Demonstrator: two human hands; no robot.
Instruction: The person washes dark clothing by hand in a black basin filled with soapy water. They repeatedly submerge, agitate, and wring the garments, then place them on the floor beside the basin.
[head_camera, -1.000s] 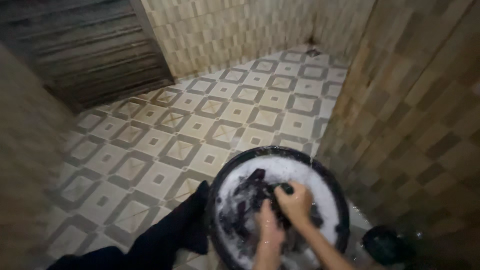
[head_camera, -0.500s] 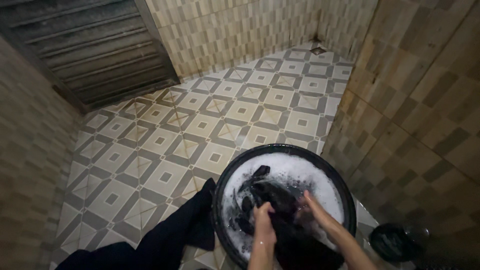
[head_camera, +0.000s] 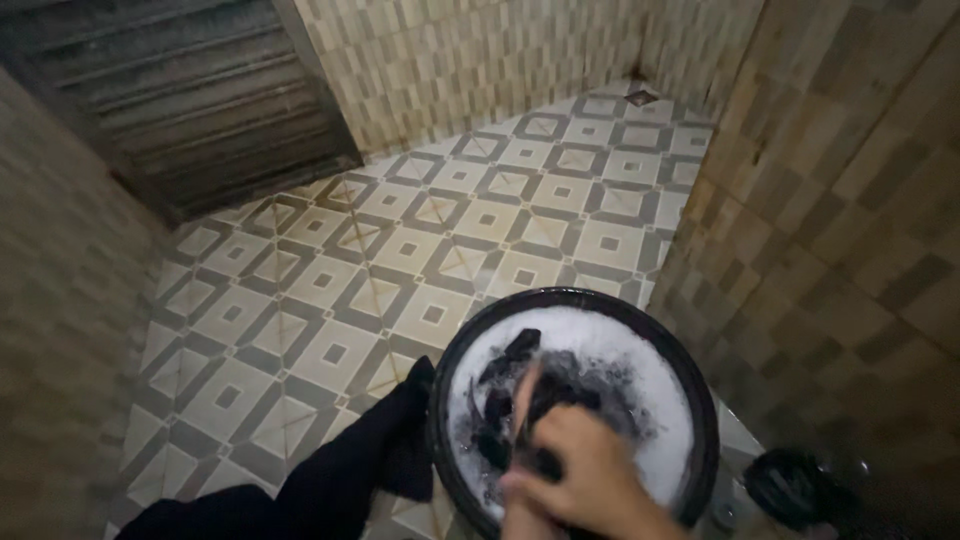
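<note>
A black round basin (head_camera: 700, 400) full of white suds stands on the patterned tile floor by the right wall. A dark wet garment (head_camera: 590, 385) lies bunched in the foam. My right hand (head_camera: 590, 470) is closed on the garment at the near side of the basin, knuckles up. My left hand (head_camera: 523, 415) shows only as a blurred streak just left of it, against the same cloth, so its grip is unclear. Another dark cloth (head_camera: 350, 470) hangs off the basin's left rim onto the floor.
A small black round object (head_camera: 795, 485) sits on the floor right of the basin. Tiled walls close in on the right (head_camera: 850, 230) and left. A dark slatted door (head_camera: 200, 100) is at the far left, and a floor drain (head_camera: 640, 97) in the far corner.
My hands have shifted from the basin's middle toward its near left side, rubbing the garment. The view has tilted slightly, showing more of the far floor.
</note>
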